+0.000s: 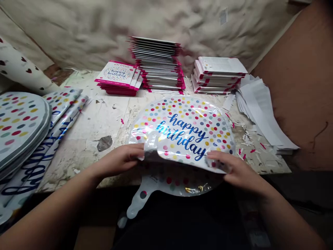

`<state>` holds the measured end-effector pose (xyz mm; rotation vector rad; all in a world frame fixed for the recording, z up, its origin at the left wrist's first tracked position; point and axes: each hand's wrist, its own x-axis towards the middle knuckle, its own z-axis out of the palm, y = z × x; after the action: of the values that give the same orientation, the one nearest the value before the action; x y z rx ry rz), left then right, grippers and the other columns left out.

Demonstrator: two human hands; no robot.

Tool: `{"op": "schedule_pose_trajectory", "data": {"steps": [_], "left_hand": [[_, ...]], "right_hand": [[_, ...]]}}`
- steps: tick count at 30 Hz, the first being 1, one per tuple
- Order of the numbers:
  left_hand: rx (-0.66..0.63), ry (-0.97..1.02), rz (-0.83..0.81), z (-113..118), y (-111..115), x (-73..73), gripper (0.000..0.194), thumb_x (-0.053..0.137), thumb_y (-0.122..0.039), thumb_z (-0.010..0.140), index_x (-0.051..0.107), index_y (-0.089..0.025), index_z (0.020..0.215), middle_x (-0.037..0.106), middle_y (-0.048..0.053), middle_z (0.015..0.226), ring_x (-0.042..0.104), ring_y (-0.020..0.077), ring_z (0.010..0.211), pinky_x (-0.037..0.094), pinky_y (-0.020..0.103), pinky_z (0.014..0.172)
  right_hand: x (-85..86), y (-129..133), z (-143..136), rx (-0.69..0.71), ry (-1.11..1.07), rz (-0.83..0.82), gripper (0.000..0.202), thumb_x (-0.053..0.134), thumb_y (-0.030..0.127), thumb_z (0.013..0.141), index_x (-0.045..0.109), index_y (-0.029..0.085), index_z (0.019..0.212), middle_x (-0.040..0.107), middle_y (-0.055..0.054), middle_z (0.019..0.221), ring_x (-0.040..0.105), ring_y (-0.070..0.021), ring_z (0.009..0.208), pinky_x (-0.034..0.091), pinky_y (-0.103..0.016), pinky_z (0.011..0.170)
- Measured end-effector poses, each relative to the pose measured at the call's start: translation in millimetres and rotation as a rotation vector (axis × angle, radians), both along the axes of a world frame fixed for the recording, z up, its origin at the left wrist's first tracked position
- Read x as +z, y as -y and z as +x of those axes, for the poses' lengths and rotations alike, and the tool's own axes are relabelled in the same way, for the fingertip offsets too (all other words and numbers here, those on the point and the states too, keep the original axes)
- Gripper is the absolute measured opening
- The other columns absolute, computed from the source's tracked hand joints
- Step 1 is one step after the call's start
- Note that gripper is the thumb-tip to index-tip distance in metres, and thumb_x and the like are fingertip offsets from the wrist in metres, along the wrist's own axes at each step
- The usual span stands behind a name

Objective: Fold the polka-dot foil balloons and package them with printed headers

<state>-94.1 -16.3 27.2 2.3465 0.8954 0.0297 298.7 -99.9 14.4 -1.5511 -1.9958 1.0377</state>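
A flat, uninflated foil balloon with coloured dots and "happy birthday" in blue script lies before me at the table's front edge. Its near part is creased, and the tail with the filling neck hangs over the edge toward me. My left hand grips the balloon's left side, fingers closed at a shiny fold. On the right side, my right hand pinches the balloon, thumb below and fingers on top. Some fingertips of both hands are hidden by the foil.
Pink-edged printed cards stand behind, beside a tall stack of folded cards and a shorter stack. White paper strips lie right, among scraps. More flat dotted balloons are piled left on the worn table.
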Motion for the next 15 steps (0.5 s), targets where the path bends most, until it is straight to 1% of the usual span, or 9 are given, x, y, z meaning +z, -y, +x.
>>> {"op": "schedule_pose_trajectory", "data": {"steps": [2,3,5,7,8,10,11,13,15], "left_hand": [[-0.071,-0.028,0.130,-8.9,-0.7,-11.7,0.044,0.045,-0.017,0.081,0.055,-0.025,0.124,0.050,0.004,0.133,0.042,0.0263,0.125,0.035,0.039,0.103],[-0.104,-0.043,0.182,-13.4,-0.3,-17.7,0.049,0.045,-0.018,0.082,0.049,-0.027,0.129,0.043,0.003,0.139,0.035,0.0273,0.130,0.030,0.043,0.106],[-0.132,-0.060,0.243,-21.8,0.4,-28.2,0.053,0.043,-0.018,0.084,0.041,-0.032,0.135,0.036,0.000,0.143,0.030,0.0265,0.133,0.025,0.047,0.108],[-0.110,-0.051,0.254,-28.1,-1.2,-33.8,0.055,0.041,-0.018,0.085,0.035,-0.034,0.137,0.032,-0.001,0.145,0.029,0.0248,0.133,0.025,0.045,0.109],[-0.089,-0.038,0.240,-30.1,-3.5,-34.1,0.053,0.041,-0.019,0.085,0.037,-0.033,0.136,0.032,-0.001,0.145,0.030,0.0244,0.133,0.026,0.044,0.109],[-0.035,-0.012,0.144,-30.1,-12.2,-29.9,0.045,0.041,-0.024,0.086,0.046,-0.031,0.131,0.037,-0.001,0.143,0.036,0.0236,0.130,0.029,0.040,0.107],[0.016,0.000,0.064,-27.7,-18.8,-26.0,0.040,0.039,-0.027,0.087,0.052,-0.029,0.125,0.043,-0.001,0.138,0.042,0.0231,0.126,0.033,0.039,0.105],[0.206,0.011,-0.098,-18.4,-36.8,-17.3,0.035,0.036,-0.035,0.089,0.062,-0.023,0.109,0.062,0.002,0.119,0.057,0.0216,0.108,0.045,0.035,0.093],[0.508,0.014,-0.146,-4.7,-58.8,-10.8,0.039,0.038,-0.044,0.087,0.066,-0.017,0.089,0.071,0.002,0.086,0.064,0.0195,0.080,0.052,0.031,0.073]], "right_hand": [[-10.7,-1.7,15.6,0.117,0.242,0.169,0.064,0.053,0.007,0.067,0.049,0.024,0.129,0.046,-0.008,0.137,0.039,-0.0272,0.127,0.031,-0.049,0.105],[-17.0,-2.3,23.2,0.130,0.325,0.233,0.067,0.053,0.008,0.068,0.043,0.022,0.133,0.041,-0.009,0.140,0.035,-0.0271,0.130,0.027,-0.051,0.107],[-28.1,-3.8,37.0,0.119,0.402,0.317,0.067,0.050,0.008,0.072,0.037,0.020,0.137,0.036,-0.010,0.143,0.033,-0.0256,0.131,0.027,-0.050,0.107],[-33.1,-6.8,47.8,0.118,0.388,0.336,0.061,0.045,0.008,0.075,0.041,0.022,0.135,0.039,-0.008,0.141,0.035,-0.0228,0.130,0.029,-0.047,0.107],[-32.6,-9.7,52.2,0.120,0.361,0.315,0.057,0.043,0.008,0.077,0.046,0.023,0.131,0.043,-0.007,0.138,0.039,-0.0216,0.128,0.029,-0.046,0.107],[-26.4,-19.6,59.3,0.122,0.281,0.211,0.046,0.041,0.012,0.080,0.056,0.025,0.121,0.053,-0.005,0.130,0.047,-0.0205,0.122,0.033,-0.043,0.105],[-21.8,-27.0,62.2,0.103,0.241,0.146,0.040,0.041,0.016,0.082,0.061,0.024,0.116,0.059,-0.005,0.124,0.052,-0.0205,0.117,0.036,-0.041,0.103],[-13.0,-46.4,66.2,0.020,0.173,0.020,0.032,0.042,0.025,0.083,0.066,0.021,0.104,0.067,-0.005,0.109,0.060,-0.0213,0.105,0.044,-0.038,0.094],[-8.5,-69.3,67.4,-0.124,0.133,-0.102,0.031,0.043,0.036,0.082,0.068,0.018,0.089,0.070,-0.005,0.089,0.065,-0.0211,0.086,0.051,-0.033,0.077]]}}
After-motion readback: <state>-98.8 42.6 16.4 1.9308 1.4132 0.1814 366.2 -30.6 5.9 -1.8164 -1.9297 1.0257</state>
